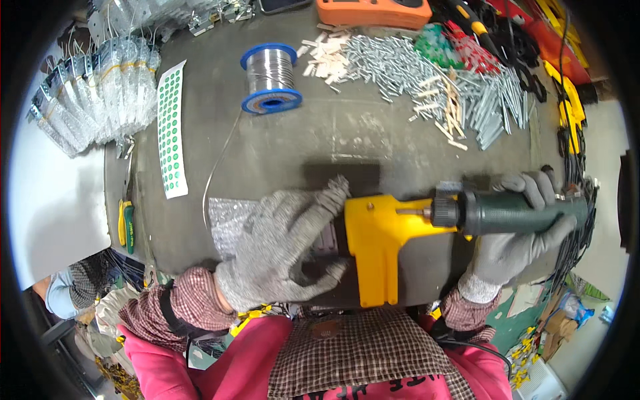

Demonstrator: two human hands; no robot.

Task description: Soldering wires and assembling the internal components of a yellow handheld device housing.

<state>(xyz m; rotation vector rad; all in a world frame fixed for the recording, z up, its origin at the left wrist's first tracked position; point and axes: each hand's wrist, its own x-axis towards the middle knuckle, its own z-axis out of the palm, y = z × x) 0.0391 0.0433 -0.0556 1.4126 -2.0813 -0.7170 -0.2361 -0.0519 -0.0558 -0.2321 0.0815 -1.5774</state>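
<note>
My right hand [517, 243], in a grey knitted glove, is wrapped round a dark green electric screwdriver [510, 212]. The screwdriver lies level, its bit pointing left across a yellow plastic part [377, 243] with a long straight leg. The bit overlaps the part's upper arm; whether it sits in a screw cannot be seen. To the left of the part is my left hand [273, 247], also gloved, with thumb and fingers apart and slightly blurred. Its fingertips are close to the part's left edge. Beneath this hand lies a clear bubble-wrap piece [230, 223], partly covered.
A solder wire spool [270, 77] stands behind, its wire trailing forward. A green-dot sticker sheet [171, 130], wire cutters [127, 220] and bubble-wrapped parts [110, 87] are left. Screws [387, 63] and wooden pegs [327, 57] are piled at the back, near an orange meter [373, 12].
</note>
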